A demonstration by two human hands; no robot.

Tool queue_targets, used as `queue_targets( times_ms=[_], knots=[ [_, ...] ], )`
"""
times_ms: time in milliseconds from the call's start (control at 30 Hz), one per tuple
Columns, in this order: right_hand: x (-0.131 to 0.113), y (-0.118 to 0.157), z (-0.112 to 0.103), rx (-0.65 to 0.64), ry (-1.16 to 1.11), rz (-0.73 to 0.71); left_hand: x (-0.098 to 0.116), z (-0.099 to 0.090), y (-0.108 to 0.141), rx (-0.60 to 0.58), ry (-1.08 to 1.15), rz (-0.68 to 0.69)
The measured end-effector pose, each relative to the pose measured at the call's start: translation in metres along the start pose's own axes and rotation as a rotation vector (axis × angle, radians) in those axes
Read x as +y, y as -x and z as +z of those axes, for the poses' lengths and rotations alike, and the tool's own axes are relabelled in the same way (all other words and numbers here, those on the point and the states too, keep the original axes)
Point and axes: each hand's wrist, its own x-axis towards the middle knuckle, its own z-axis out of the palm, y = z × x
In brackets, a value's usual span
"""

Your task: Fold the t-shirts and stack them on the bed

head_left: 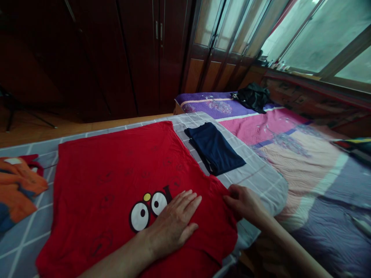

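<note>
A red shirt (95, 181) with a printed pair of cartoon eyes lies spread over a grey checked cloth (255, 181). My left hand (174, 220) rests flat on the shirt, just right of the eyes, palm down with its fingers stretched out. At the shirt's right edge, my right hand (243, 200) pinches the red fabric between thumb and fingers. A folded dark blue garment (214, 148) lies beyond my hands, beside the shirt.
Orange and blue clothing (20, 185) lies at the far left. A bed with a colourful cover (301, 162) stands on the right, with a black garment (253, 97) on it. Dark wardrobes (139, 58) line the back; a tripod leg (34, 116) stands at left.
</note>
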Motion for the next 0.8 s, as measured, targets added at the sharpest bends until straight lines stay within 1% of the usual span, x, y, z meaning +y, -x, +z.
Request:
queue_targets(
  times_ms=[33,100,200,267,333,367,400,433,467,500,533,567,600,633,667,733,800],
  knots=[
    [0.001,0.002,-0.002,-0.006,-0.094,0.020,0.000,0.000,0.000,0.005,0.007,-0.001],
    [0.002,0.004,-0.005,-0.040,-0.362,0.083,-0.001,0.000,0.000,0.019,0.026,-0.006],
    [-0.001,0.006,-0.010,-0.150,-0.750,0.180,-0.001,0.000,-0.001,0.041,0.065,-0.013],
    [-0.003,0.007,-0.012,-0.231,-0.898,0.211,-0.001,-0.001,-0.001,0.048,0.092,-0.018],
    [-0.007,0.008,-0.014,-0.265,-0.948,0.207,0.000,-0.003,-0.001,0.046,0.125,-0.028],
    [-0.010,0.009,-0.014,-0.247,-0.927,0.194,0.000,-0.003,-0.001,0.048,0.148,-0.038],
    [-0.013,0.011,-0.014,-0.199,-0.869,0.163,0.000,-0.004,-0.001,0.054,0.180,-0.050],
    [-0.018,0.014,-0.014,-0.111,-0.772,0.102,0.001,-0.005,-0.001,0.069,0.220,-0.067],
    [-0.024,0.018,-0.012,0.002,-0.635,0.004,0.000,-0.005,-0.001,0.095,0.269,-0.092],
    [-0.030,0.023,-0.009,0.125,-0.473,-0.130,0.000,-0.005,-0.002,0.132,0.322,-0.123],
    [-0.036,0.029,-0.005,0.230,-0.300,-0.288,0.000,-0.005,-0.002,0.174,0.376,-0.157],
    [-0.042,0.035,0.000,0.297,-0.137,-0.445,-0.001,-0.005,-0.003,0.218,0.425,-0.195],
    [-0.046,0.041,0.006,0.323,-0.001,-0.579,-0.002,-0.005,-0.004,0.257,0.463,-0.231],
    [-0.049,0.046,0.013,0.312,0.098,-0.675,-0.003,-0.004,-0.004,0.288,0.485,-0.258],
    [-0.050,0.051,0.019,0.281,0.162,-0.728,-0.004,-0.004,-0.004,0.305,0.494,-0.270],
    [-0.046,0.058,0.028,0.234,0.211,-0.742,-0.005,-0.004,-0.004,0.310,0.476,-0.260],
    [-0.037,0.062,0.032,0.241,0.196,-0.720,-0.005,-0.003,-0.002,0.294,0.426,-0.213]
  ],
)
